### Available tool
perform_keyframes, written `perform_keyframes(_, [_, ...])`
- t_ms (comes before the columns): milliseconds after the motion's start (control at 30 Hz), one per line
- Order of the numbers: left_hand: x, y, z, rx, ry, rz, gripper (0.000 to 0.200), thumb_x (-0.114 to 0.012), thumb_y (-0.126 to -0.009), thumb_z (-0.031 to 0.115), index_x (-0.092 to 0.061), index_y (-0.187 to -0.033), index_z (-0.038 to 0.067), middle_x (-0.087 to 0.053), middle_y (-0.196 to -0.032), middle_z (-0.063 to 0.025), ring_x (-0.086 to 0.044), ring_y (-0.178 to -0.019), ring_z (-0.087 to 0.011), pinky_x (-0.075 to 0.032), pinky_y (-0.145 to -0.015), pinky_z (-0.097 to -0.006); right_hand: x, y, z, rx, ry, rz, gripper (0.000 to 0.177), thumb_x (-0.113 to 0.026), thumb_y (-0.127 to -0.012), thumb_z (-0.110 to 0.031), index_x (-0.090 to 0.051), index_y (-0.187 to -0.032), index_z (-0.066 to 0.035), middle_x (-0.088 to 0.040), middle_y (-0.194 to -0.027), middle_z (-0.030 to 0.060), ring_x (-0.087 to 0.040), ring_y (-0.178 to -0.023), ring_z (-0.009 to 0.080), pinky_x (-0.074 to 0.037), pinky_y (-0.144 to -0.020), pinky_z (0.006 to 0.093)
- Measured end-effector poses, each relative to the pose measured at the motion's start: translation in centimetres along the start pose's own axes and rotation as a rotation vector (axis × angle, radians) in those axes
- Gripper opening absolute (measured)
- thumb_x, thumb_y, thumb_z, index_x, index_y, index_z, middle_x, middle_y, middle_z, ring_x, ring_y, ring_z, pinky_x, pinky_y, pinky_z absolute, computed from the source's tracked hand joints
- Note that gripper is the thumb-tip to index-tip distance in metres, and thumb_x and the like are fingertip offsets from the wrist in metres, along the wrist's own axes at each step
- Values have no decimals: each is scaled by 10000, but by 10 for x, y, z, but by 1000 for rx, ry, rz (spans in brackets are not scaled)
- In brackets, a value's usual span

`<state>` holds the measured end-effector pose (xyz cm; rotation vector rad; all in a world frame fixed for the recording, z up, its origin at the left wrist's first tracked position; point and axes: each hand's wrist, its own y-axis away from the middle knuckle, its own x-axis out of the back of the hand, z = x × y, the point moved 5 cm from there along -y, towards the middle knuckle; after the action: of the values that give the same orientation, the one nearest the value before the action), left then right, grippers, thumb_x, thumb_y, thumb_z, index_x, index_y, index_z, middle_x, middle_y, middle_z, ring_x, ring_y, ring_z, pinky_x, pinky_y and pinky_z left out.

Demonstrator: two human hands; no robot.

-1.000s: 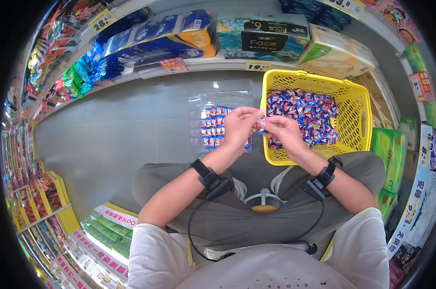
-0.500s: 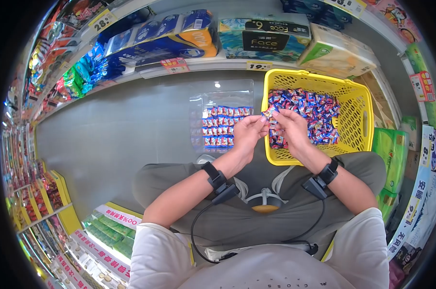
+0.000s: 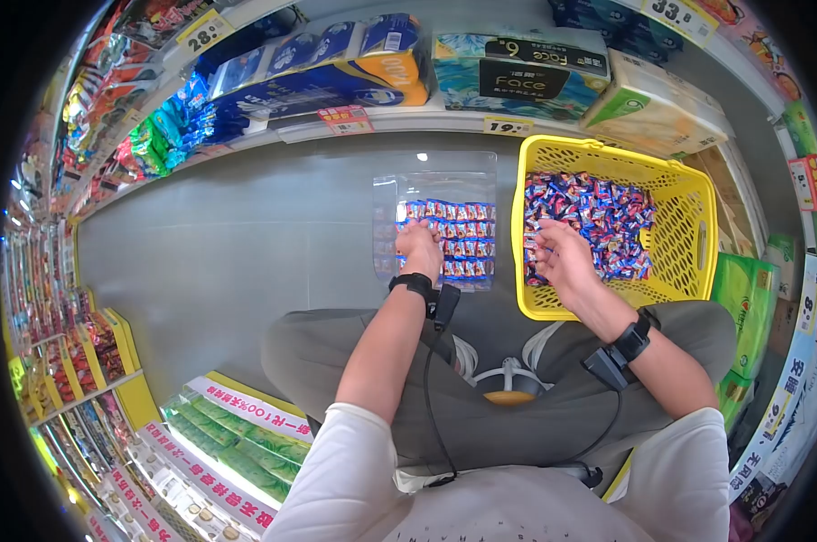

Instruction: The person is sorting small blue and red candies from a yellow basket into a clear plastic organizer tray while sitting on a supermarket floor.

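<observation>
Small wrapped candies (image 3: 462,230) in blue, red and white wrappers lie in neat rows inside a clear plastic tray (image 3: 387,194) on the floor. Over the tray's left half is my left hand (image 3: 419,246), its fingers closed and pointing down at the rows; whatever is between the fingertips is hidden. A yellow perforated basket (image 3: 675,226) to the right holds a loose heap of the same candies (image 3: 598,208). My right hand (image 3: 566,262) hovers above the basket's near left part, fingers apart and curled slightly, with no candy visible in it.
Tissue packs (image 3: 521,77) line a low shelf behind the tray and basket, with a price tag (image 3: 508,126) on its edge. Green packs (image 3: 742,312) stand right of the basket. Snack racks (image 3: 101,348) are at left. My crossed legs (image 3: 354,361) border the near side.
My hands were together at the basket's left rim, holding one candy. The left has moved left over the tray; the right has stayed by the basket and opened. The view has shifted slightly.
</observation>
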<state>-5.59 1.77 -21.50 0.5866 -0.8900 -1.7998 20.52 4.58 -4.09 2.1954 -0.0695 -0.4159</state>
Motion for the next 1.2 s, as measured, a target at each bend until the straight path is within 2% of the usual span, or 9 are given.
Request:
perform_keyframes(67, [15,-54,-23,49,-4,27,88,-468,-981,102,-543,-1017,74,-628,-830,-55,-526,-579,-134,-371,-470,-272,2,0,2,-9,-1,-7,214,-599,-880,-126,-566,-1087,-82,-589,-838,-8,-533,-643,76,-443,-602,247])
perform_keyframes(467, [19,-83,-21,-19,81,176,177,-489,-1001,141,-603,-1111,63,-655,-952,-31,-526,-668,-131,-430,-608,-383,6,-7,11,-85,-14,49,198,-604,-891,-137,-575,-1076,-74,-558,-844,-4,-506,-628,83,-422,-584,257])
perform_keyframes(767, [5,-24,-1,-19,17,194,227,-505,-1002,183,-619,-1129,33,-677,-1014,-40,-561,-754,-145,-453,-689,-390,15,-19,12,-41,61,68,220,-595,-884,-120,-581,-1099,-70,-565,-828,-14,-505,-629,71,-422,-588,254])
perform_keyframes(967, [0,-43,-12,-70,-107,71,235,-551,-954,118,-618,-1142,-5,-692,-944,-102,-571,-690,-134,-440,-634,-273,35,-69,12,120,409,154,314,-588,-863,-89,-615,-1165,-10,-607,-782,14,-557,-653,88,-441,-524,239])
perform_keyframes(1033, [-29,14,5,-18,-319,-205,235,-560,-939,113,-619,-1128,-14,-691,-909,-93,-548,-656,-117,-439,-607,-274,36,-93,7,164,626,116,362,-636,-831,-111,-625,-1172,9,-650,-769,68,-628,-696,150,-505,-596,289])
perform_keyframes(1067, [-38,25,5,1,-367,-320,216,-552,-940,120,-641,-1085,-12,-689,-884,-91,-539,-634,-106,-442,-590,-264,51,-132,18,420,885,120,354,-680,-787,-128,-659,-1115,3,-674,-741,120,-680,-747,250,-545,-690,354])
perform_keyframes(1100, [-40,39,6,2,-363,-315,216,-552,-940,120,-641,-1085,-12,-689,-884,-91,-539,-634,-106,-442,-590,-264,38,-122,3,570,1246,159,329,-685,-774,-143,-689,-1084,-30,-687,-914,164,-682,-849,333,-547,-795,411])
perform_keyframes(1167, [-58,73,17,-208,-595,-532,145,-557,-929,134,-639,-1009,45,-634,-838,-20,-428,-529,-63,-314,-428,-216,34,-127,9,644,1499,209,311,-663,-801,-178,-694,-1085,-55,-637,-1118,204,-657,-967,377,-537,-852,452])
perform_keyframes(1200, [-63,90,25,-213,-595,-527,145,-557,-929,134,-639,-1009,45,-634,-838,-20,-428,-529,-63,-314,-428,-216,31,-127,10,648,1496,203,311,-663,-801,-178,-694,-1085,-55,-637,-1118,204,-657,-967,377,-537,-852,452])
